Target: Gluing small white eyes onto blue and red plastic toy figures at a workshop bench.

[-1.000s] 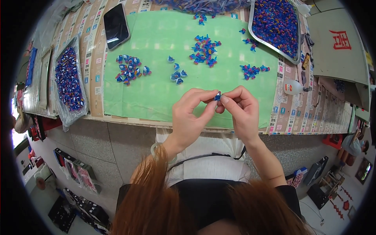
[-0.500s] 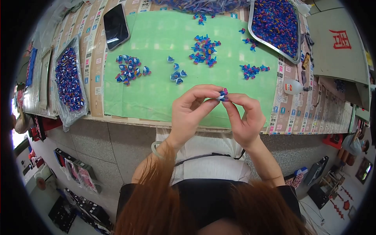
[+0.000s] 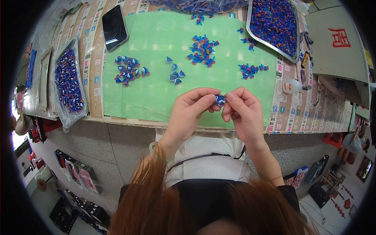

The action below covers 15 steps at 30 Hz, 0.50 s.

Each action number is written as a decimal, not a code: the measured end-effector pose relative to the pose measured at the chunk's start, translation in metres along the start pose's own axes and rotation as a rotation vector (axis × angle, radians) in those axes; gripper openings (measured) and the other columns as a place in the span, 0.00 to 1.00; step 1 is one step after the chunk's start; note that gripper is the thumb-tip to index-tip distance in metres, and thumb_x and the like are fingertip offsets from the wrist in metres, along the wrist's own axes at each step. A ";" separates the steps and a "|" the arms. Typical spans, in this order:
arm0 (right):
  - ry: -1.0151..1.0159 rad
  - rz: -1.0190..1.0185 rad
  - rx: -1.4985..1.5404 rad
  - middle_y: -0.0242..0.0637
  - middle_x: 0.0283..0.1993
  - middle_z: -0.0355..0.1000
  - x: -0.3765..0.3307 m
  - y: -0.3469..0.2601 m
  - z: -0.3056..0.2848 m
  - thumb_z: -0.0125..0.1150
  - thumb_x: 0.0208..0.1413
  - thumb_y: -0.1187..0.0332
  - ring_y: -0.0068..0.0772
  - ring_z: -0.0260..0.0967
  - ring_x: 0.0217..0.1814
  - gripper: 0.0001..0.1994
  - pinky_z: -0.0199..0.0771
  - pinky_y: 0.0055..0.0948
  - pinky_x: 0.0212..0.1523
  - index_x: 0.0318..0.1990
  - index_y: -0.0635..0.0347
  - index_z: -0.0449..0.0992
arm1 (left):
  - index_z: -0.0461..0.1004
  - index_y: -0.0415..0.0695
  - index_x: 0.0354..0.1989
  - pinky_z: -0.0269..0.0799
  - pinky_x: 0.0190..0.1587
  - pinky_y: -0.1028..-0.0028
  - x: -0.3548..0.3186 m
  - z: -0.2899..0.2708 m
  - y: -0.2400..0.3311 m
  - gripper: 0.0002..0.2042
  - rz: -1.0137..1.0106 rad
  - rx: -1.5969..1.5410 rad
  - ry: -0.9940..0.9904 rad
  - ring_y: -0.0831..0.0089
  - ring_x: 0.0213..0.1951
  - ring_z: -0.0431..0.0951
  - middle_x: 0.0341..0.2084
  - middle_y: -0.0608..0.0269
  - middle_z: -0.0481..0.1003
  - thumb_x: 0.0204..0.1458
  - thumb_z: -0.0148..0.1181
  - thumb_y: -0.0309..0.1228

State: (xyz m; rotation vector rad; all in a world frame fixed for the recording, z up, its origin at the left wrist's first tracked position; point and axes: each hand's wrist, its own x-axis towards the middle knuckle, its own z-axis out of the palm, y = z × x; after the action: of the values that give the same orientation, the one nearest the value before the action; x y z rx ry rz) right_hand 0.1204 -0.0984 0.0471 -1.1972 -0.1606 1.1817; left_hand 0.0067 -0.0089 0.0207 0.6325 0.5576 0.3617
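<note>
Between my two hands, just above the near part of the green mat [image 3: 156, 103], is a small blue-and-white plastic piece [image 3: 220, 100]. Thumb and forefinger of my left hand [image 3: 188, 111] pinch it from the left. My right hand [image 3: 248, 115] grips its right side, the fingers curled in. Fingertips cover much of it. Nearest on the mat lie several blue-and-white cup-shaped pieces [image 3: 177, 74]. Farther left is a cluster of blue, white and orange pieces [image 3: 127, 69]. Blue-and-pink pieces form a middle pile [image 3: 203, 51] and a smaller right pile [image 3: 250, 71].
A metal tray [image 3: 274, 50] full of blue and pink pieces stands at the far right. At left, a plastic-wrapped tray [image 3: 83, 88] holds more pieces. A phone [image 3: 115, 28] lies at the far left of the mat, a white bottle [image 3: 293, 86] at right.
The small plastic piece has turned between my fingers, and its pink ends no longer point up. My right fingers have curled in more and sit higher against it; both hands have moved slightly.
</note>
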 end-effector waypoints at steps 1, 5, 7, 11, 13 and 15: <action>0.000 0.001 0.001 0.33 0.19 0.65 0.000 0.000 0.001 0.47 0.52 0.71 0.19 0.60 0.16 0.06 0.59 0.14 0.18 0.25 0.62 0.64 | 0.69 0.35 0.38 0.64 0.34 0.82 0.000 -0.001 0.000 0.10 -0.032 -0.046 -0.017 0.80 0.29 0.69 0.28 0.64 0.72 0.49 0.49 0.26; -0.001 -0.010 -0.023 0.33 0.18 0.65 -0.002 0.001 0.003 0.47 0.52 0.71 0.19 0.60 0.16 0.06 0.59 0.15 0.17 0.25 0.62 0.64 | 0.69 0.36 0.37 0.64 0.33 0.82 0.000 -0.002 0.001 0.09 -0.091 -0.127 -0.019 0.81 0.28 0.70 0.26 0.64 0.71 0.50 0.49 0.27; -0.004 -0.007 -0.019 0.33 0.18 0.65 -0.002 0.002 0.004 0.47 0.52 0.71 0.19 0.60 0.16 0.06 0.59 0.15 0.16 0.25 0.62 0.64 | 0.68 0.37 0.37 0.65 0.32 0.81 -0.001 -0.003 0.000 0.08 -0.143 -0.228 -0.038 0.81 0.28 0.70 0.25 0.65 0.71 0.50 0.48 0.27; -0.021 0.015 -0.015 0.33 0.20 0.65 -0.001 0.008 0.005 0.47 0.52 0.71 0.20 0.62 0.18 0.05 0.61 0.15 0.20 0.27 0.63 0.64 | 0.67 0.37 0.37 0.66 0.33 0.81 -0.004 -0.011 0.001 0.08 -0.183 -0.252 -0.048 0.81 0.28 0.71 0.25 0.64 0.71 0.51 0.47 0.28; -0.026 0.014 -0.030 0.33 0.20 0.66 0.000 0.013 0.006 0.48 0.52 0.72 0.20 0.63 0.20 0.05 0.62 0.16 0.21 0.28 0.63 0.64 | 0.66 0.37 0.37 0.67 0.34 0.80 -0.007 -0.018 0.000 0.08 -0.201 -0.263 -0.010 0.80 0.29 0.71 0.25 0.64 0.71 0.51 0.47 0.28; -0.061 0.087 -0.046 0.33 0.22 0.66 0.000 0.018 0.008 0.48 0.51 0.73 0.20 0.63 0.22 0.04 0.63 0.16 0.24 0.30 0.64 0.65 | 0.66 0.37 0.36 0.67 0.34 0.80 -0.010 -0.021 0.002 0.08 -0.181 -0.262 0.024 0.79 0.30 0.71 0.26 0.64 0.71 0.50 0.47 0.27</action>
State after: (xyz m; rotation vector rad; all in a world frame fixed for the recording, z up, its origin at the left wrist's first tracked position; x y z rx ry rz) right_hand 0.1042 -0.0952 0.0361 -1.2189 -0.1833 1.2978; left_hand -0.0136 -0.0027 0.0120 0.3232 0.5738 0.2663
